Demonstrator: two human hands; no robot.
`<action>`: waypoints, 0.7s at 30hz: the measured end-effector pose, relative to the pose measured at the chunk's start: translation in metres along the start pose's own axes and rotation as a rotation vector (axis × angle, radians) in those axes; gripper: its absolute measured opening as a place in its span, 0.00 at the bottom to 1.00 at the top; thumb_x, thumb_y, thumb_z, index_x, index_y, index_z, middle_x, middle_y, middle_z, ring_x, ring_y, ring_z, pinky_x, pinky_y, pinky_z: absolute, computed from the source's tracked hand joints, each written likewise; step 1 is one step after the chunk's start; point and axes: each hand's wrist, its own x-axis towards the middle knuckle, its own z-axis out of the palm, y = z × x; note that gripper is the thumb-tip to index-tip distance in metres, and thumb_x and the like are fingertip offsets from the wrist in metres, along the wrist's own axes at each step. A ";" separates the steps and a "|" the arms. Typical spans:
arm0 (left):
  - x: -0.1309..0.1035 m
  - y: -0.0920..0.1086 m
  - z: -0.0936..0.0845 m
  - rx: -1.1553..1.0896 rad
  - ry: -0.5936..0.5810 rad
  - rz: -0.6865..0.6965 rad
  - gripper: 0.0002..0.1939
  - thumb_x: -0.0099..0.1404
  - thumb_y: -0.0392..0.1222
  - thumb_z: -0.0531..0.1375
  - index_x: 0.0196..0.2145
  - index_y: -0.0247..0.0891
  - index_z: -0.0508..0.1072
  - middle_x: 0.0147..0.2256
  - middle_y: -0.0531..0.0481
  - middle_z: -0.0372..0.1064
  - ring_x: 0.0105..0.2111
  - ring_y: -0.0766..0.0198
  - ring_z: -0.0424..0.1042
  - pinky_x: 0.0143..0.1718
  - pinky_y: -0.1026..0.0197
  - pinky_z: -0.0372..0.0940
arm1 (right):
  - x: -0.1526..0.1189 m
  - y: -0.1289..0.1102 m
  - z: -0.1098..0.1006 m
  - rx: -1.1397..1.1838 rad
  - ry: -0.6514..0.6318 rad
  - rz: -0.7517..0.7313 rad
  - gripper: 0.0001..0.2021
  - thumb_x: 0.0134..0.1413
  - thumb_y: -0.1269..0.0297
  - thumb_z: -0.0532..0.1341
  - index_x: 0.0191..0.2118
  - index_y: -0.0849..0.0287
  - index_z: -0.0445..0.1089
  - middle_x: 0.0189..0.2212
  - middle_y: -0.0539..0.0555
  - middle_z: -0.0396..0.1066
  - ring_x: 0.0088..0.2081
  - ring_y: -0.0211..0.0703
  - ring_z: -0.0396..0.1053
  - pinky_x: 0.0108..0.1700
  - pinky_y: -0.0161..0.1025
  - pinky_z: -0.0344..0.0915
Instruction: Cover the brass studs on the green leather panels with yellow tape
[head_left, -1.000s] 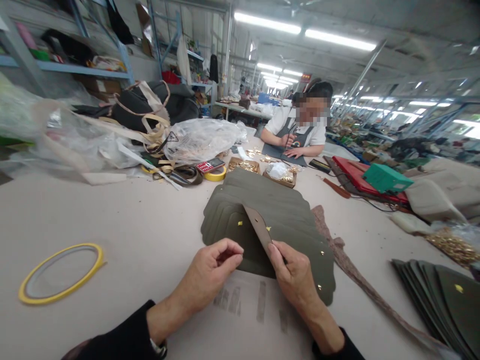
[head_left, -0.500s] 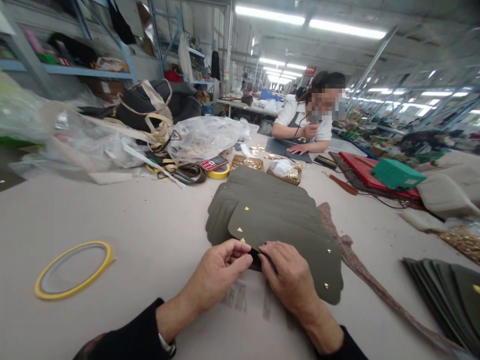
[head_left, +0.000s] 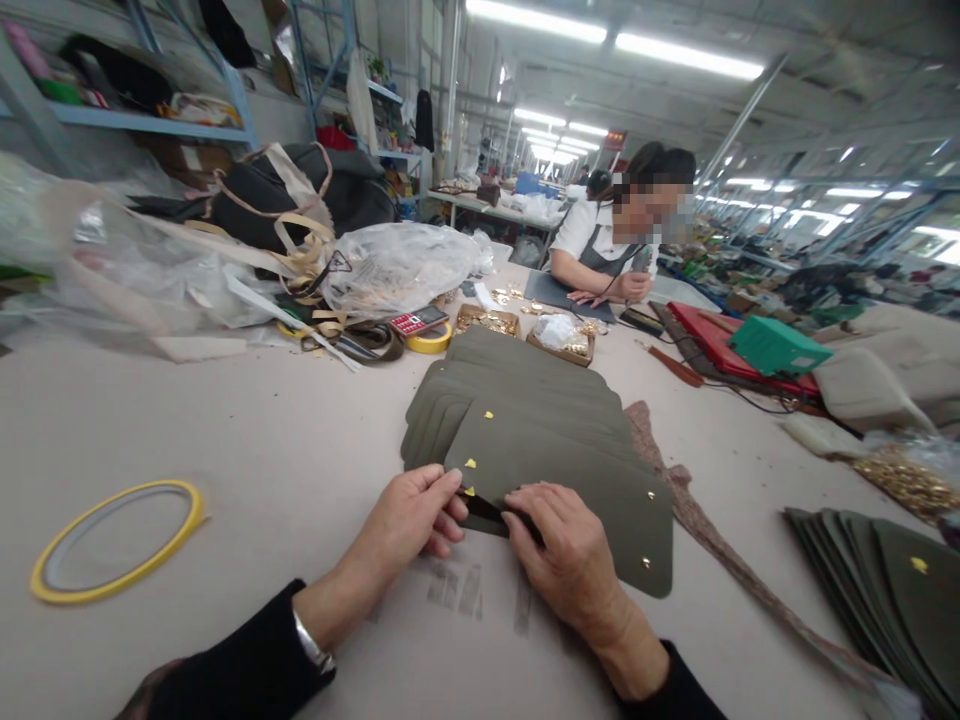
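Observation:
Before me lies a fanned stack of dark olive panels (head_left: 525,390) with rounded corners, leather-like in look. The top panel (head_left: 570,470) carries yellow tape bits (head_left: 471,463) at its left end and small gold studs (head_left: 646,563) at its right. My left hand (head_left: 412,512) pinches the near left corner of this panel between thumb and fingers. Along its near edge, my right hand (head_left: 562,550) grips with thumb below and fingers on top. Between the hands the edge is lifted, and a dark gap shows beneath it.
A yellow tape roll (head_left: 116,540) lies at left. More olive panels (head_left: 885,580) fan out at right, beside a brown strip (head_left: 720,540). Boxes of gold hardware (head_left: 487,320), plastic bags (head_left: 405,265) and a green box (head_left: 780,345) stand farther back. A co-worker (head_left: 600,250) sits across the table.
My left hand has moved left along the near edge to the panel's corner and taken hold there. My right hand stays at the edge. The view has shifted slightly.

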 end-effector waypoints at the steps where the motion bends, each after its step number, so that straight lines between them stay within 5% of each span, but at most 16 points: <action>1: 0.000 0.001 0.000 0.005 0.001 0.009 0.20 0.56 0.58 0.58 0.26 0.35 0.67 0.24 0.52 0.69 0.17 0.72 0.64 0.13 0.71 0.57 | 0.001 -0.002 0.000 0.022 0.006 0.012 0.06 0.59 0.72 0.60 0.42 0.60 0.69 0.36 0.56 0.75 0.39 0.47 0.71 0.45 0.45 0.67; 16: -0.004 0.000 -0.002 0.140 -0.020 0.048 0.23 0.56 0.61 0.57 0.25 0.34 0.72 0.17 0.54 0.64 0.14 0.72 0.58 0.16 0.69 0.50 | 0.015 -0.019 0.011 0.085 0.005 0.013 0.04 0.59 0.73 0.58 0.34 0.60 0.70 0.32 0.56 0.73 0.35 0.45 0.69 0.38 0.41 0.66; 21: -0.004 -0.001 0.002 0.181 -0.046 0.072 0.23 0.57 0.60 0.56 0.26 0.34 0.72 0.18 0.54 0.64 0.15 0.72 0.58 0.16 0.68 0.50 | 0.015 -0.025 0.012 0.225 0.039 0.120 0.07 0.57 0.74 0.57 0.30 0.60 0.70 0.30 0.56 0.72 0.34 0.44 0.68 0.38 0.41 0.65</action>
